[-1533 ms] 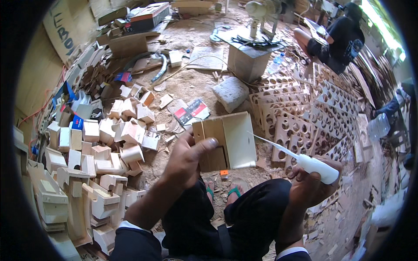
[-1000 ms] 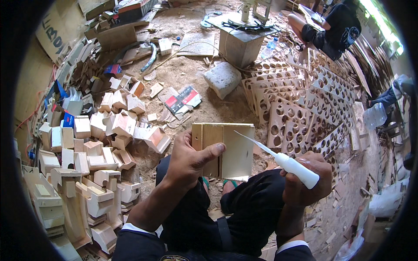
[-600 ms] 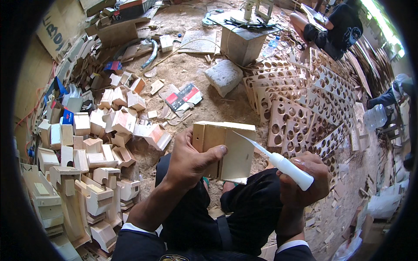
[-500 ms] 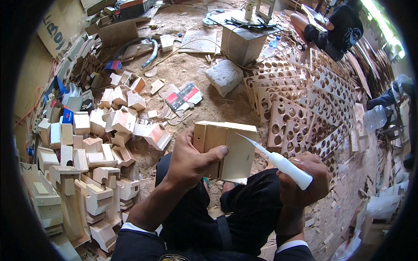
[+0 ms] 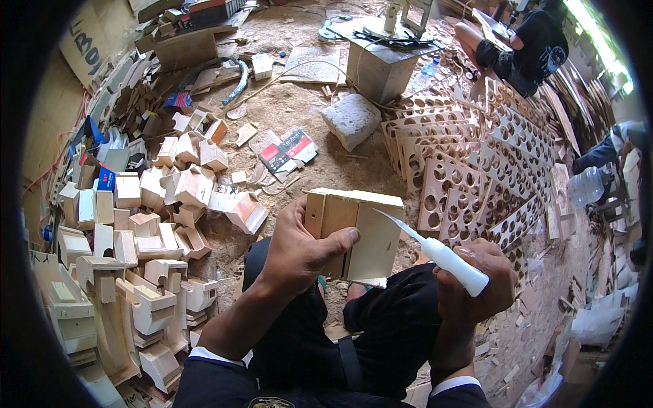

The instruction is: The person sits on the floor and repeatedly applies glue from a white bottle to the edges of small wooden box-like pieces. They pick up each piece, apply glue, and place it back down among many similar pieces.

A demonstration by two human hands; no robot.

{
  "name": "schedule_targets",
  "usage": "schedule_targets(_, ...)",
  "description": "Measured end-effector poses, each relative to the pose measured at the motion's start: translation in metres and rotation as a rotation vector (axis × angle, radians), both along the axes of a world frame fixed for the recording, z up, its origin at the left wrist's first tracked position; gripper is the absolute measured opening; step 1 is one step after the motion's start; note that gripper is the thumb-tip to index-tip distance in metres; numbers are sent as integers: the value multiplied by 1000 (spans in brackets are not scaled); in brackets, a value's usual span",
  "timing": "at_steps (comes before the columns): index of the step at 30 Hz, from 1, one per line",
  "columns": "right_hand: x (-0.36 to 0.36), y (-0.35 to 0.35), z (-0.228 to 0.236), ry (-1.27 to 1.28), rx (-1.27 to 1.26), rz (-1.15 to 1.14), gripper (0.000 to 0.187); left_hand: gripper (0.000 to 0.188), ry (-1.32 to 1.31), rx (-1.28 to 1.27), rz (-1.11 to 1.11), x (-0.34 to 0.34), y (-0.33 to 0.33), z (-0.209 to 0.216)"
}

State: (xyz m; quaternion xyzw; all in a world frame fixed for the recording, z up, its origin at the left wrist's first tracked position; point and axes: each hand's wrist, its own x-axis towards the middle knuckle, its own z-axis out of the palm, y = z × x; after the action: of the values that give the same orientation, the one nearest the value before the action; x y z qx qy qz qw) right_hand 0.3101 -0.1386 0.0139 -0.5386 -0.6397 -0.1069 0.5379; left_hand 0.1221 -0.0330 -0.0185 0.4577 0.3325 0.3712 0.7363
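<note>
A: State the condition of each hand.

B: The left hand (image 5: 299, 255) is clamped on a small plywood box (image 5: 355, 232), thumb across its front face. The right hand (image 5: 476, 285) is closed around a white-handled knife (image 5: 439, 253).

A: Location of the box?

B: Between the hands, above the lap. The blade tip touches its right face. Similar wooden boxes (image 5: 136, 224) lie piled left of the left hand.

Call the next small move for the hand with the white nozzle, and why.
Probably squeeze and draw the tip along the joint. The left hand grips the wooden box upright, and the right hand holds the white nozzle bottle with its tip at the box's upper face.
</note>
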Motion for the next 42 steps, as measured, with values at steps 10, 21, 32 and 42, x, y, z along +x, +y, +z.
schedule_targets(10, 1, -2, -3, 62, -11, 18, 32, 39, 27, -1, -12, -1, 0, 0)
schedule_targets(21, -2, 0, -8, 158, -6, 56, 41, 36, 86, 184, 65, 2, -4, 1)
schedule_targets(32, 0, 1, -2, 28, 9, 51, 31, 37, 89, 222, 63, 2, -5, 1)
schedule_targets(42, -2, 0, -3, 47, 6, 41, 28, 40, 121, 261, 104, 3, -6, -1)
